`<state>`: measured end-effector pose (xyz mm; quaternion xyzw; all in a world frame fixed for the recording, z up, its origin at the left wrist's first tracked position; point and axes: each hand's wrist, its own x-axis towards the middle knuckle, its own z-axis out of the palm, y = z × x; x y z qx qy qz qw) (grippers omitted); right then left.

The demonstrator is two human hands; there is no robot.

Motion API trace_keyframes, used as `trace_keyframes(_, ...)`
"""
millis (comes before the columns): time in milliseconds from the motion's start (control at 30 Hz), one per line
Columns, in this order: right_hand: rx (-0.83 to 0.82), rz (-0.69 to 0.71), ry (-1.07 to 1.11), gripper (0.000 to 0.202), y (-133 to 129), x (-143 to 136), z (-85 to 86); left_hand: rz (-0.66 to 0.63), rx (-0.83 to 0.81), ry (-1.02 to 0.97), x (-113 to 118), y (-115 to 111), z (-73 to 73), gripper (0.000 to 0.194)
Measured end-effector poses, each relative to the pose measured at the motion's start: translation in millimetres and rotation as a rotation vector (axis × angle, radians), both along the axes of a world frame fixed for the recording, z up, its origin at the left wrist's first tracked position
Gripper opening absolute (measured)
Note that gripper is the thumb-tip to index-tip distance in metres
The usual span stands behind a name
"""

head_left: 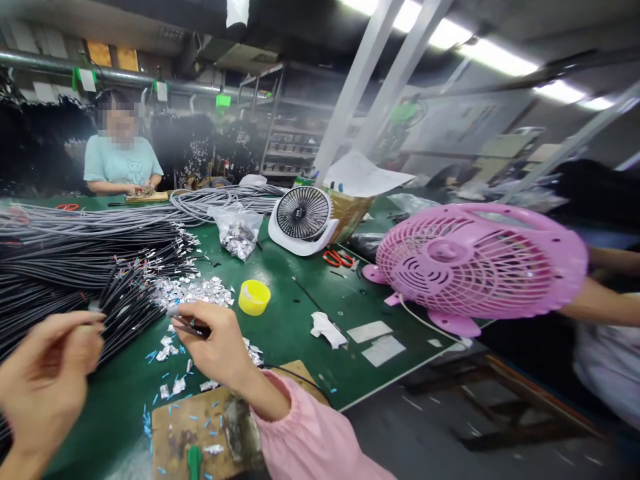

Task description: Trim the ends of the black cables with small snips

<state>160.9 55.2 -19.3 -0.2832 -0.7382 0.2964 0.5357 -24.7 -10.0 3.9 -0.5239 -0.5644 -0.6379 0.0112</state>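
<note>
My left hand [53,377] is raised at the lower left, thumb and fingers pinched together beside the black cables [130,313]; it is slightly blurred, and whatever lies in the pinch cannot be made out. My right hand [217,340], in a pink sleeve, is closed around a thin dark object [193,327] of unclear kind. A grey covering shows on one of its fingertips. Just beyond it lies a pile of silvery foil pieces [195,291]. Under the right forearm is a stained wooden board [180,427] with a green-handled tool [194,460] and small blue bits.
A yellow tape roll [255,297], a bag of parts [239,233], orange-handled scissors [339,258] and a white fan [303,217] stand on the green table. A large pink fan [475,263] occupies the right edge. Across the table sits a person [123,160]; another person's arm [600,293] shows at right.
</note>
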Motion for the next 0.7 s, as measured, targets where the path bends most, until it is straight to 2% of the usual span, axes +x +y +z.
trace_keyframes(67, -0.030, 0.024, 0.046, 0.015, -3.0, -1.0, 1.9, -0.245, -0.090, 0.110, 16.0, -0.7, -6.0, 0.008)
trace_keyframes(133, -0.073, 0.009, 0.057, 0.017, -5.7, -1.3, 5.1, -0.339, -0.133, 0.134, 27.1, 1.7, -12.3, 0.012)
trace_keyframes(233, -0.155, -0.059, 0.053, 0.019, -8.3, -1.3, 10.0, -0.353, -0.155, 0.212, 30.8, 6.2, -18.8, 0.023)
trace_keyframes(367, -0.260, -0.084, 0.037, 0.021, -9.3, -1.8, 13.0, -0.341, -0.111, 0.312, 23.0, 7.9, -25.1, 0.021)
trace_keyframes(533, -0.510, 0.009, -0.012, 0.020, -9.5, -1.8, 14.5, -0.281, -0.107, 0.282, 21.5, 3.9, -35.0, 0.017)
trace_keyframes(600, -0.613, 0.069, -0.003, 0.018, -9.7, -1.8, 15.8, -0.252, -0.086, 0.303, 23.9, 1.2, -35.4, 0.016)
trace_keyframes(700, -0.664, 0.126, 0.036, 0.015, -10.1, -2.0, 18.3, -0.205, -0.056, 0.325, 27.5, -1.5, -32.0, 0.016)
